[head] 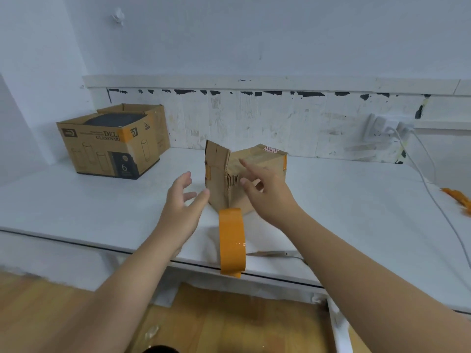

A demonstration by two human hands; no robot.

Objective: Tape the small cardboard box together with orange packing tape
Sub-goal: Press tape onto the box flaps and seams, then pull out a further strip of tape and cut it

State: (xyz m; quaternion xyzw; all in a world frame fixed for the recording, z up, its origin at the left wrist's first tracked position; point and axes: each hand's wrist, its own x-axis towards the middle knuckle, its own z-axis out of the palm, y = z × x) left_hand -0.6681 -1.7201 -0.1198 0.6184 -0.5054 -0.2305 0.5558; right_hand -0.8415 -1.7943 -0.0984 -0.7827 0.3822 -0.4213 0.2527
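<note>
The small cardboard box [219, 174] stands on the white table [344, 212], worn, with a flap raised on its left and short orange tape strips on its edges. A roll of orange packing tape [231, 240] stands on edge in front of it, near the table's front edge. My left hand [182, 200] hovers open just left of the box, fingers spread. Over the box's front right side, my right hand [265, 189] is open with the index finger stretched toward the top. Neither hand holds anything.
A larger glassware carton [107, 146] sits at the back left. A pair of scissors [275, 254] lies right of the tape roll. Crumpled orange tape scraps [458, 197] lie at the right edge. A wall socket [382, 126] feeds white cables across the table's right side.
</note>
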